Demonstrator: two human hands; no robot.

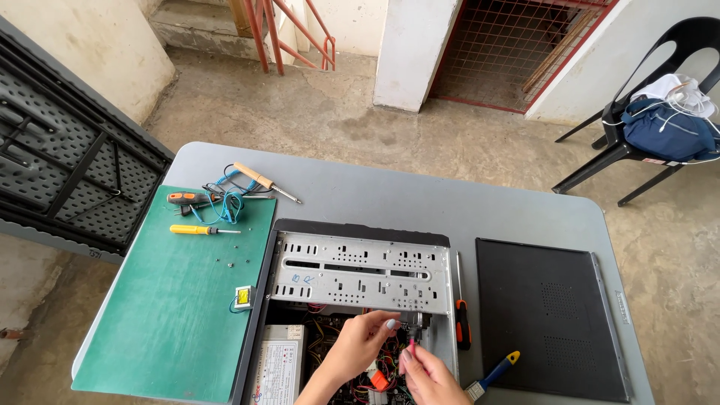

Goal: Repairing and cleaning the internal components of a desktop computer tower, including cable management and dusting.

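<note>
Left hand: my left hand (358,341) reaches into the open computer case (360,300) at the near edge of the table (390,196), its fingers pinched together on a small dark connector (411,328) just under the drive cage (361,271).
Right hand: my right hand (427,375) is clamped on a thin pink-handled tool (412,348), tip raised to the connector.
Connector: inside the case, towards its right wall, above the tangled wires; its seat is hidden from me.
Technique: I judge a steady left pinch best, the tool only nudging, never prying against the board.
Risk: the nearby wires could snag.
Surroundings: the green mat (184,300) lies left of the case, the black side panel (551,315) right, and an orange-handled screwdriver (462,319) rests just beside the case.
</note>
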